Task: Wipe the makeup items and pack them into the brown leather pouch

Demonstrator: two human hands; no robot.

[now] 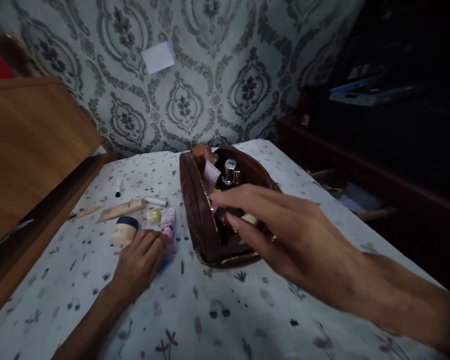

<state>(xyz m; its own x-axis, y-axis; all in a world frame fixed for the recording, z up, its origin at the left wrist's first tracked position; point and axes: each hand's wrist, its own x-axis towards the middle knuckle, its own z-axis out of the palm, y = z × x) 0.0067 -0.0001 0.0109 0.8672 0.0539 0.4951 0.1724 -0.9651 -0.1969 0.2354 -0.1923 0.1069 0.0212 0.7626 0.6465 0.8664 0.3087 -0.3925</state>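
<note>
A brown zip pouch (200, 220) lies open on the patterned cloth, with a silver-capped bottle (230, 172), a pink item (211, 176) and other small things inside. My right hand (285, 235) reaches over the pouch's mouth, fingers stretched out and apart, nothing in them. My left hand (140, 262) rests on the cloth left of the pouch, fingers curled down over a pink-and-white tube (168, 223) with something blue under the fingertips. What it grips, if anything, is hidden.
Left of the pouch lie a beige jar with a dark lid (124, 230), a long beige tube (122, 210), a small yellow ball (153, 215), a white stick (155, 201) and a small pen-like item (118, 187). A wooden board (30, 145) stands left; dark shelves (360, 165) right.
</note>
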